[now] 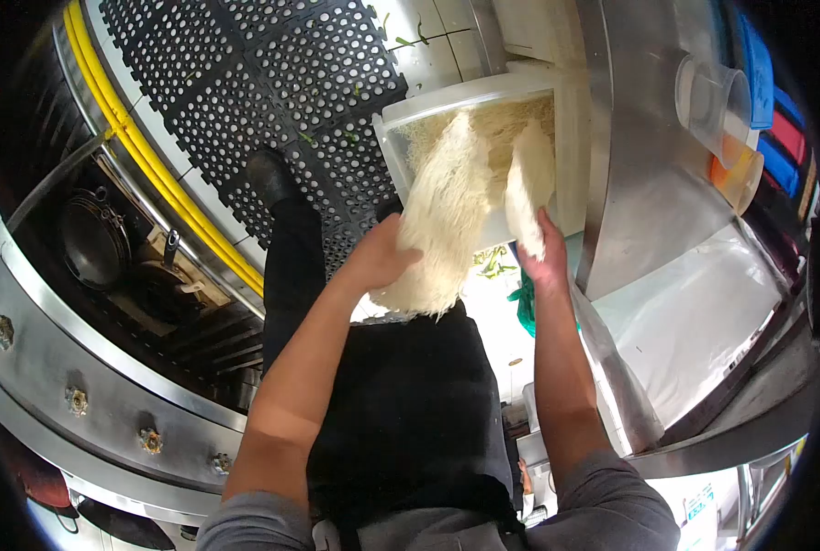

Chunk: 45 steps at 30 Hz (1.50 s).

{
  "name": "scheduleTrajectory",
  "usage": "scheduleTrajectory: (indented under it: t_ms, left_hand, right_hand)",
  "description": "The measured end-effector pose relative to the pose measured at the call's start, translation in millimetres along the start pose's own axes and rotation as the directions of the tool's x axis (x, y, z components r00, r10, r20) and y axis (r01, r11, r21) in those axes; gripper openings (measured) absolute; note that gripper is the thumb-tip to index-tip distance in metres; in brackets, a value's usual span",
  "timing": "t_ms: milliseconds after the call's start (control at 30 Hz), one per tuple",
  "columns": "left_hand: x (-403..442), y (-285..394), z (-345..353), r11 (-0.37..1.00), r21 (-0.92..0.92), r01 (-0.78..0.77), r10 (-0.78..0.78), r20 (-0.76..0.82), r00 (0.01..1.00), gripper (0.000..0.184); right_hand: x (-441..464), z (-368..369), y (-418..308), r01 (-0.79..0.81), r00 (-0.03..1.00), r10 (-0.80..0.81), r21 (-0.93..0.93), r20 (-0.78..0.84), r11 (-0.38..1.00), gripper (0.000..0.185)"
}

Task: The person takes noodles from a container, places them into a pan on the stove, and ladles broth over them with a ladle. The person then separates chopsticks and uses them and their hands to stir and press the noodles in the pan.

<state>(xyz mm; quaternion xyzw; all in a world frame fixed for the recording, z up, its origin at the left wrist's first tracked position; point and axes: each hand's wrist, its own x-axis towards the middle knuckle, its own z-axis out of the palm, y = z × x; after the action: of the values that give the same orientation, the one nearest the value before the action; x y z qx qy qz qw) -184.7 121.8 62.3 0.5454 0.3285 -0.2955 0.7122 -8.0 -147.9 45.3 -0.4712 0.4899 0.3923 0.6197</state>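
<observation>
Grey sleeves (603, 503) and a black apron (401, 404) sit closest, below the left hand (382, 257), which clamps the side of a broad noodle bundle (447, 211), thumb on top. Curled closed, the right hand (546, 257) grips the near end of a narrower noodle bundle (523, 202). Both bundles reach over an open white bin (571, 147) holding more thin noodles (497, 138)

1 wide noodle bundle (445, 220): pale, stringy, fanned, frayed near end, gripped at side by left hand (384, 255). 1 narrower bundle (522, 202): edge-on in right hand (548, 255). Both far ends over noodle-filled bin (465, 93) beyond hands.
</observation>
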Motion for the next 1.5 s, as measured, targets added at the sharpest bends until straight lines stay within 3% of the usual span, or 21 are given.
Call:
scheduleTrajectory:
  t_ms: [100,167,200,300,367,433,467,500,600,667,800,933,1000,1033,1100,1167,1233,1267,1300,1367,1500]
  left_hand:
    - [-29.2,-11.1,-18.8,1.0,-0.016,-0.023,0.023,0.033,0.999,0.05]
    - [-49.0,4.4,-31.6,0.957,-0.278,0.082,-0.053,0.11,0.993,0.05]
    - [-57.6,11.8,-35.8,0.946,-0.296,0.133,-0.101,0.12,0.988,0.053]
    - [-68.2,11.6,-38.4,0.872,-0.458,0.174,-0.113,0.158,0.981,0.054]
    - [-65.4,8.6,-31.3,0.888,-0.436,0.146,-0.099,0.128,0.987,0.054]
    - [-57.2,6.8,-20.7,0.903,-0.415,0.114,-0.08,0.098,0.992,0.055]
    - [-51.2,7.1,-14.6,0.894,-0.442,0.074,-0.033,0.098,0.995,0.056]
    - [-44.1,6.8,-7.8,0.882,-0.47,0.033,0.016,0.099,0.995,0.058]
    - [-27.0,13.1,13.4,0.958,-0.286,-0.018,0.039,0.069,0.997,0.056]
    - [-21.9,19.3,29.3,0.987,-0.121,-0.105,0.107,0.011,0.994,0.059]
    - [-21.0,31.1,49.1,0.995,-0.076,-0.065,0.064,-0.016,0.998,0.064]
    - [-16.0,24.3,47.6,0.987,-0.144,-0.076,0.075,-0.009,0.997,0.06]
    - [-12.4,14.1,42.7,0.921,-0.389,0.012,0.009,0.053,0.999,0.055]
    - [-11.4,8.0,40.6,0.921,-0.39,0.014,0.007,0.052,0.999,0.055]
    - [-7.6,-3.0,37.0,0.778,-0.607,0.162,-0.093,0.144,0.985,0.05]
    - [-4.1,-13.8,38.4,0.758,-0.637,0.139,-0.074,0.127,0.989,0.049]
    - [-5.0,-16.2,36.8,0.734,-0.668,0.122,-0.062,0.112,0.992,0.049]
    - [-5.4,-11.9,33.2,0.779,-0.606,0.159,-0.102,0.128,0.987,0.049]
    - [-5.3,-10.6,31.0,0.818,-0.54,0.198,-0.144,0.142,0.979,0.05]
    - [-2.2,-17.0,27.8,0.821,-0.537,0.193,-0.135,0.145,0.98,0.052]
    - [-3.0,-4.4,24.7,0.76,-0.599,0.252,-0.19,0.166,0.968,0.056]
  right_hand:
    - [26.0,10.0,-9.1,0.042,0.99,-0.056,0.105,0.133,0.994,0.039]
    - [36.6,20.3,-7.2,0.307,0.949,-0.31,0.054,0.062,0.95,0.049]
    - [33.2,25.7,-1.9,0.307,0.949,-0.311,0.058,0.062,0.95,0.049]
    - [4.6,46.8,26.2,-0.016,0.914,-0.067,-0.2,-0.399,0.98,0.064]
    - [-17.3,30.9,59.9,-0.015,0.97,-0.095,-0.446,-0.223,0.895,0.064]
    - [-54.9,48.3,82.3,0.145,0.983,-0.181,-0.495,-0.025,0.857,0.061]
    - [-64.2,47.8,92.9,0.194,0.946,-0.309,-0.591,-0.098,0.783,0.059]
    - [-84.4,63.7,93.5,0.31,0.88,-0.474,-0.754,-0.003,0.58,0.055]
    - [-86.1,59.6,94.2,0.175,0.899,-0.422,-0.787,-0.118,0.592,0.056]
    - [-77.8,47.3,93.5,0.01,0.805,-0.57,-0.956,-0.167,0.294,0.061]
    - [-66.8,23.5,89.1,-0.059,0.79,-0.592,-0.981,-0.16,0.186,0.063]
    - [-69.2,15.2,77.2,-0.032,0.814,-0.54,-0.945,-0.214,0.325,0.059]
    - [-64.5,-4.6,77.5,0.176,0.816,-0.562,-0.87,-0.132,0.46,0.05]
    - [-65.3,-10.1,74.9,0.175,0.818,-0.56,-0.87,-0.132,0.46,0.05]
    - [-67.9,-14.1,69.0,0.187,0.952,-0.291,-0.574,-0.094,0.798,0.042]
    - [-83.3,8.1,63.2,0.172,0.957,-0.267,-0.519,-0.113,0.837,0.037]
    - [-87.0,0.1,52.8,0.002,0.975,-0.101,-0.444,-0.2,0.896,0.038]
    - [-73.2,-40.1,50.2,-0.043,0.999,0.032,-0.297,-0.044,0.954,0.036]
    - [-74.5,-44.1,46.9,-0.045,0.998,0.032,-0.296,-0.047,0.954,0.036]
    - [-75.3,-50.4,44.3,-0.222,0.894,0.137,0.154,0.427,0.963,0.033]
    - [-72.6,-55.4,43.1,-0.02,0.944,0.04,-0.065,0.327,0.998,0.031]
